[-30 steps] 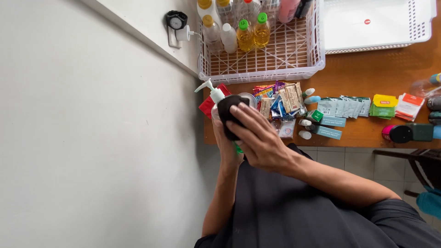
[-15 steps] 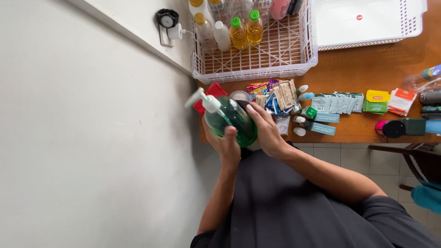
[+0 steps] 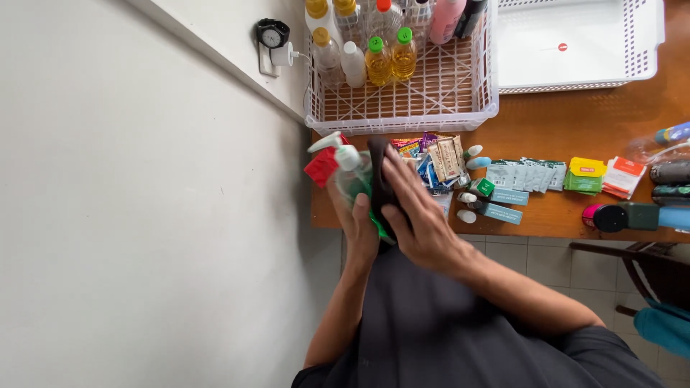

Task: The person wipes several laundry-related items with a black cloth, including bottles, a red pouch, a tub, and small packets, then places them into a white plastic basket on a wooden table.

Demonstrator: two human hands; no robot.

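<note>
Both forearms come up from the bottom of the view, bare to the elbow, and meet in front of the body. The left hand (image 3: 357, 226) is closed in a grip, its thumb pointing up and the wrist straight. The right hand (image 3: 417, 215) lies flat, fingers stretched together, the wrist bent towards the left hand.
</note>
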